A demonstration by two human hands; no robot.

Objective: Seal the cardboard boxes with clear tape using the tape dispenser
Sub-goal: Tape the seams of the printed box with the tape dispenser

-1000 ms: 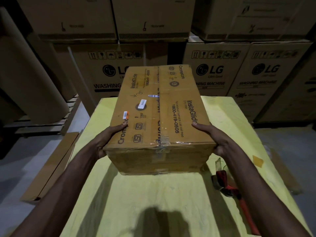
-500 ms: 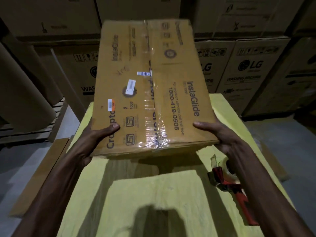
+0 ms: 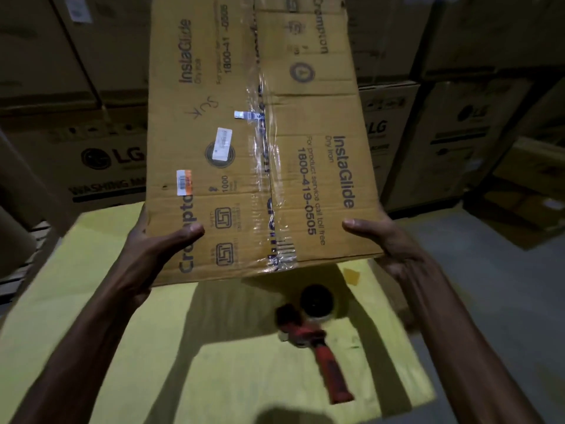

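Fingers of L hand & R hand grip box sides, arms extended

I see a yellow table, with a small tan scrap on its far right side. LG washing-machine cartons stacked behind it. Grey floor to the right.

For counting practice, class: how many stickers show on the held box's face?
3, all on the box left of its seam: orange barcode sticker near the edge, white label mid-panel, small white strip at the seam. The top is cropped; others may be hidden.
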